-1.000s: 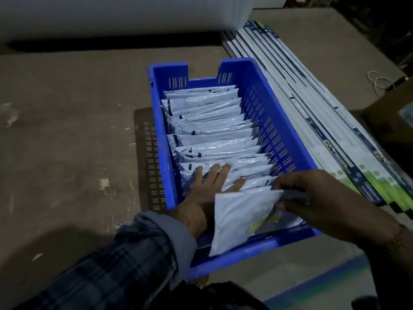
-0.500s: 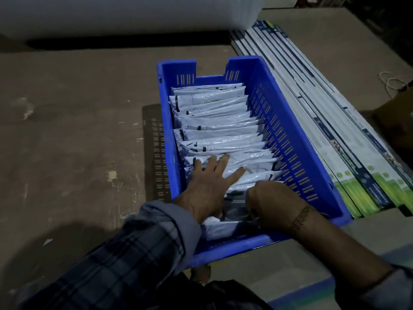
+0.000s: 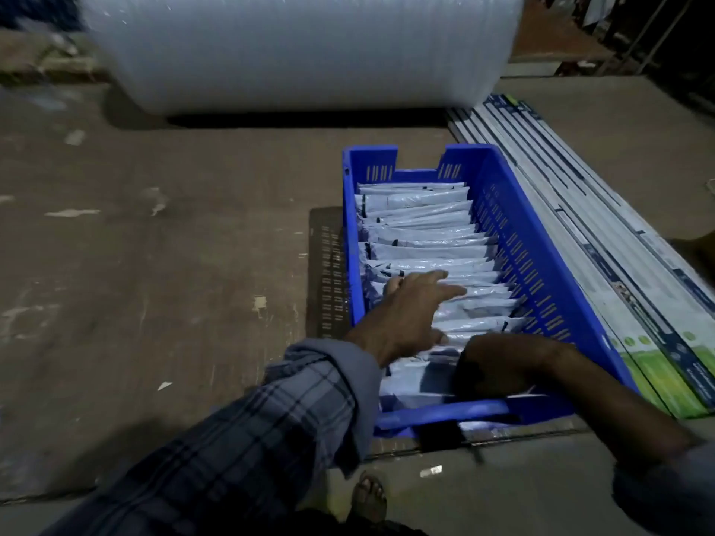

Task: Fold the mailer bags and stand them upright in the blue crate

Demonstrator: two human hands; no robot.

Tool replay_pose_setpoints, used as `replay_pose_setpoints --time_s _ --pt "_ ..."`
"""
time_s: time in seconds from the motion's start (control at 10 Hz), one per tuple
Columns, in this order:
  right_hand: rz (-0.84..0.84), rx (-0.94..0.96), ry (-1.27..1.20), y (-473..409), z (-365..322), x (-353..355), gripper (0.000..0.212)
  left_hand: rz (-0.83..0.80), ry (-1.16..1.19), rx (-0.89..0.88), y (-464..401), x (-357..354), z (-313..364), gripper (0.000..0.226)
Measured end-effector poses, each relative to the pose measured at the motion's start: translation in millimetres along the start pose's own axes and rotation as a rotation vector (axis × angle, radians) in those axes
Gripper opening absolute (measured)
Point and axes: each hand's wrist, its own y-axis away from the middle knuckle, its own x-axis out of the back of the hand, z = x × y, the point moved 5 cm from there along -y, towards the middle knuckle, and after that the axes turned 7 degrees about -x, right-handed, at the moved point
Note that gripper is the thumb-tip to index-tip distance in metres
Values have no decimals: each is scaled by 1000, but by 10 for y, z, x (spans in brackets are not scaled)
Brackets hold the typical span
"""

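Both hands (image 3: 456, 334) in crate (image 3: 541, 241), right fingers hidden

Crate w/ mailers on table, near edge, right of centre.

Crate (image 3: 541, 241) sits lengthwise, near end at table's (image 3: 154, 265) front edge. Mailer bags (image 3: 421, 234) stand in a row inside, far end to near end. Left hand (image 3: 406, 315) lies on the bags mid-row; right hand (image 3: 499, 365) is in the crate's near end, just right of it. Flat boxes (image 3: 603, 226) lie along the crate's right side. Big roll (image 3: 301, 48) lies across the back edge, behind crate.
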Motion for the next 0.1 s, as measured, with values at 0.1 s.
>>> replay_pose_setpoints --time_s 0.1 --pt "325 40 -231 195 -198 254 29 346 -84 -68 203 557 3 63"
